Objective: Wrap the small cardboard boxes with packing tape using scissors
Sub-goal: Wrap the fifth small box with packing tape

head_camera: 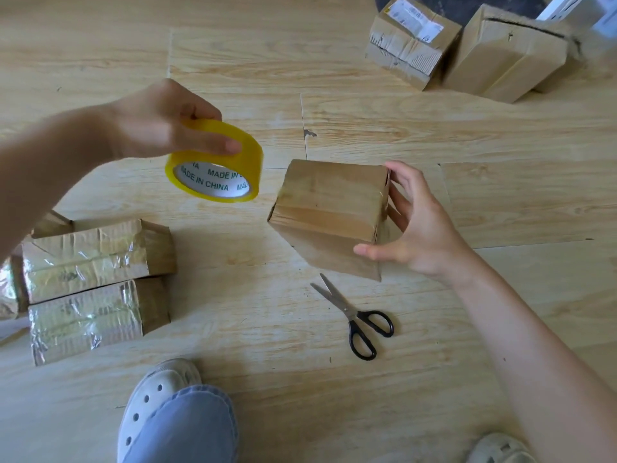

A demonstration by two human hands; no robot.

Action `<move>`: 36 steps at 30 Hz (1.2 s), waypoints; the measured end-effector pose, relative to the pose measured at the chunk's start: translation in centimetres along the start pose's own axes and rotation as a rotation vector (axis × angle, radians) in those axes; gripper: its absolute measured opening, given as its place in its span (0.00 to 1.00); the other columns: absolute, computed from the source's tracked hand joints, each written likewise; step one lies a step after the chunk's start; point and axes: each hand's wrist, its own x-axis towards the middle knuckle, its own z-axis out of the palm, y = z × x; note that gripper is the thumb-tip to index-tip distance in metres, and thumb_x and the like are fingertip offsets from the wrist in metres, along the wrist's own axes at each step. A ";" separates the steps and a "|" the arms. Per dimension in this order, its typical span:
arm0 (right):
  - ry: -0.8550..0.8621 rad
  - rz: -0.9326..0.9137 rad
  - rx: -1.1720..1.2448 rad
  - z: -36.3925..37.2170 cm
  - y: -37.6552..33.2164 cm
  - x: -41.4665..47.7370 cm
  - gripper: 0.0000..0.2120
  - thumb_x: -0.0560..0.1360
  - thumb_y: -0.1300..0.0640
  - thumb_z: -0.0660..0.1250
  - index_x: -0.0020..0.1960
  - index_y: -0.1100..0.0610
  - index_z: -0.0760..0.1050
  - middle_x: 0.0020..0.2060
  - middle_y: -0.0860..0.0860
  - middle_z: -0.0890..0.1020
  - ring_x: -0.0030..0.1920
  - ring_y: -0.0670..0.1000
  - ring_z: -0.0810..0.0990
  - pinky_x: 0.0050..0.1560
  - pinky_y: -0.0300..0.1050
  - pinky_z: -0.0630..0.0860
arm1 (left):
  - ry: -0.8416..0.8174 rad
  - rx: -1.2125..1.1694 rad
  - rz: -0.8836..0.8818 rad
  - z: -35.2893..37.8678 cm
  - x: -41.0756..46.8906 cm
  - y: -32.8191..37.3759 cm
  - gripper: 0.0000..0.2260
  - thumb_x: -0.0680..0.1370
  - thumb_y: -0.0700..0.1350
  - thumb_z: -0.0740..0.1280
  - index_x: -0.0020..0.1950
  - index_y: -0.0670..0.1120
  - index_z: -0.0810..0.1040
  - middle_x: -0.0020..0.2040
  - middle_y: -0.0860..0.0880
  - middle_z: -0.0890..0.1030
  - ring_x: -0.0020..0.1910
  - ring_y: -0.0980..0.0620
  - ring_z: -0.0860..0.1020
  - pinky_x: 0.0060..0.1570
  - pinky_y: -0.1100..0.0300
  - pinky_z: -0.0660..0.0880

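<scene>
My left hand [160, 123] holds a yellow roll of packing tape [215, 162] in the air, fingers curled over its rim, left of centre. My right hand [414, 225] grips a small brown cardboard box [329, 212] by its right end and holds it tilted just above the wooden floor. Black-handled scissors [359, 317] lie on the floor below the box with their blades slightly apart and pointing up-left. No strip of tape is visibly pulled from the roll.
Two boxes covered in shiny tape [95, 285] lie stacked at the lower left. Two more cardboard boxes [467, 48] stand at the top right. My foot in a pale clog [157, 396] and a denim trouser leg are at the bottom.
</scene>
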 end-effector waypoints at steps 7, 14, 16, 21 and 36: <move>-0.026 0.027 -0.001 -1.0 0.8 -0.3 0.58 0.48 0.43 0.83 0.72 0.37 0.57 0.68 0.35 0.63 0.74 0.41 0.60 0.75 0.50 0.60 | -0.022 0.028 0.023 1.4 0.7 0.3 0.13 0.68 0.59 0.70 0.28 0.52 0.77 0.24 0.55 0.70 0.25 0.59 0.68 0.28 0.66 0.65; -0.044 0.065 -0.053 -2.2 1.5 -1.2 0.57 0.48 0.42 0.82 0.72 0.35 0.56 0.67 0.30 0.61 0.68 0.26 0.57 0.61 0.20 0.57 | -0.053 0.028 0.006 3.9 1.7 0.3 0.16 0.63 0.64 0.68 0.32 0.52 0.79 0.27 0.55 0.75 0.27 0.61 0.72 0.27 0.71 0.67; -0.047 0.080 -0.063 -2.4 1.5 -1.3 0.57 0.49 0.43 0.82 0.72 0.35 0.56 0.71 0.35 0.60 0.71 0.30 0.56 0.64 0.24 0.56 | -0.056 0.027 0.001 4.5 1.9 0.1 0.18 0.63 0.65 0.68 0.33 0.50 0.79 0.28 0.55 0.76 0.28 0.61 0.73 0.30 0.66 0.67; -0.065 0.123 -0.061 -2.9 1.0 -1.8 0.58 0.51 0.45 0.81 0.73 0.37 0.54 0.77 0.44 0.57 0.75 0.37 0.54 0.75 0.43 0.54 | -0.039 -0.033 0.006 5.8 2.3 0.0 0.16 0.68 0.61 0.69 0.39 0.49 0.82 0.34 0.50 0.79 0.33 0.58 0.75 0.34 0.63 0.69; -0.201 0.001 -0.906 2.8 -3.9 2.0 0.70 0.58 0.31 0.76 0.78 0.59 0.35 0.79 0.55 0.45 0.78 0.54 0.42 0.76 0.53 0.39 | -0.131 -0.122 0.003 8.7 2.7 2.6 0.19 0.61 0.65 0.70 0.40 0.51 0.82 0.34 0.53 0.81 0.32 0.64 0.77 0.29 0.74 0.70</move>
